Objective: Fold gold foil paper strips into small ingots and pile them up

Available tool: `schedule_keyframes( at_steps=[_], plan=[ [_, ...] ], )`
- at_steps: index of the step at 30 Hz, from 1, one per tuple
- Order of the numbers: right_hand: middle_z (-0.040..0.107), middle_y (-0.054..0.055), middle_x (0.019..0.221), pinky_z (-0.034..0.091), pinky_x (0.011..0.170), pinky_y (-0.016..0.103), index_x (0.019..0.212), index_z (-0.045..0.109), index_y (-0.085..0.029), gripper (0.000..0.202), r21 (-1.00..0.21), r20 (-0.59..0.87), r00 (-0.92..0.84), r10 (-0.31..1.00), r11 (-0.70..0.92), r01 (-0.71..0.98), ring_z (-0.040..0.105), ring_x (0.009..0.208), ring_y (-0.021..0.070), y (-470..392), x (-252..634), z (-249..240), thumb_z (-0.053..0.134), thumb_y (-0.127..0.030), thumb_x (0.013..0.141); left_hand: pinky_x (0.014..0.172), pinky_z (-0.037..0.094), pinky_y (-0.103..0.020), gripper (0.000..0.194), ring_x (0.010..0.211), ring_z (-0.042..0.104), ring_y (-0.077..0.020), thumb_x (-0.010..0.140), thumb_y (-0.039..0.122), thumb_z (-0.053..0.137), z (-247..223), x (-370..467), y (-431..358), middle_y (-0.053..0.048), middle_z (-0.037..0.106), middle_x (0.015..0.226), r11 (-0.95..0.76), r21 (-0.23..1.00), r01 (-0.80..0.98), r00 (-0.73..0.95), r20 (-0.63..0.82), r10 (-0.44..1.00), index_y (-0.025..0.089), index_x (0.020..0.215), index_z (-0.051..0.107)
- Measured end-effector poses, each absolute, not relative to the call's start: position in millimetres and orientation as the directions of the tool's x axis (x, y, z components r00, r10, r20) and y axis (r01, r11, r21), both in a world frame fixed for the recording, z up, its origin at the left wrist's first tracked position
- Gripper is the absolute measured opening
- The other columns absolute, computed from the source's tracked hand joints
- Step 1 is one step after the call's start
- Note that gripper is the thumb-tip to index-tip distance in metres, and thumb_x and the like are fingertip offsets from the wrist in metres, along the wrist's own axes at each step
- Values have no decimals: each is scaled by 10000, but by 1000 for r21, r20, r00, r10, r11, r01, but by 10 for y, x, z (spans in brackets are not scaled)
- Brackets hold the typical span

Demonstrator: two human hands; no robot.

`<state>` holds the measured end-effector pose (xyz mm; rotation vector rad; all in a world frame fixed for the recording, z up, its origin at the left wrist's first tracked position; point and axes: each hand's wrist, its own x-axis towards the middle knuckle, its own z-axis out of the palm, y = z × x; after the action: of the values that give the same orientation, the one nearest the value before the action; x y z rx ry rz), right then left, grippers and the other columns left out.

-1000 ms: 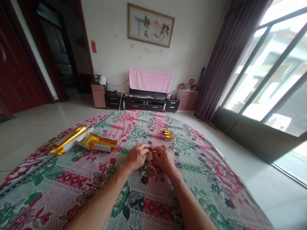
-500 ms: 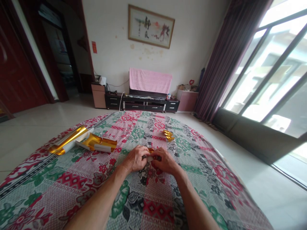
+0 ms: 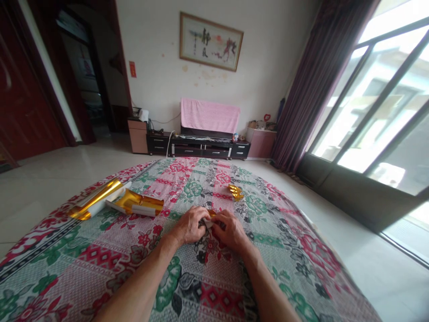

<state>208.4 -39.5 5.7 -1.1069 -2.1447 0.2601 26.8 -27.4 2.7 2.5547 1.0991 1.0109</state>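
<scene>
Over the middle of the patterned cloth, my left hand [image 3: 193, 225] and my right hand [image 3: 230, 229] come together on a small piece of gold foil paper [image 3: 208, 223]. Its pale underside shows between the fingertips, with a bit of gold behind them. Both hands are closed, thumbs and fingers pinching the paper from either side. Much of the paper is hidden by the fingers. Beyond my right hand lie several small folded gold foil pieces [image 3: 236, 192], close together on the cloth.
To the left on the floral tablecloth [image 3: 181, 281] lie a rolled gold foil sheet [image 3: 100, 200] and a stack of gold foil paper [image 3: 139, 202] with white edges. A low black cabinet [image 3: 204, 150] with a pink cloth [image 3: 210, 115] above it stands against the far wall.
The fingers have shifted slightly on the paper, and more of its pale underside shows between them. The right hand's fingers have moved a little. The foil sheets and folded pieces stay put.
</scene>
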Motion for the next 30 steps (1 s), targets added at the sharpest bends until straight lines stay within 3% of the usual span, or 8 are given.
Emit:
schedule_keyframes(
  at_steps=[11,17,30],
  plan=[
    [590,24,791,417,739,236,755,644,-187,180,-526,506,-361,783,613,589,544,778,125,-370,2120,39,501,-80,741,845,402,-307,206,892,534,-160,718,84,499,57,285,-284,-24,621,919,-726,375,577,547,482,684,204,776,656],
    [601,35,822,435,728,223,718,663,-187,156,-550,522,-335,785,610,571,563,772,116,-334,2129,-5,524,-132,763,826,407,-287,99,869,545,-152,751,190,561,13,317,-248,-21,641,892,-685,441,579,478,497,724,200,737,658],
    [617,36,820,447,733,228,711,679,-188,151,-562,510,-323,797,593,577,572,776,120,-306,2130,-2,552,-110,730,780,402,-287,100,801,528,-153,758,193,524,-48,436,-201,-27,586,758,-552,464,692,338,468,817,179,682,588]
  ],
)
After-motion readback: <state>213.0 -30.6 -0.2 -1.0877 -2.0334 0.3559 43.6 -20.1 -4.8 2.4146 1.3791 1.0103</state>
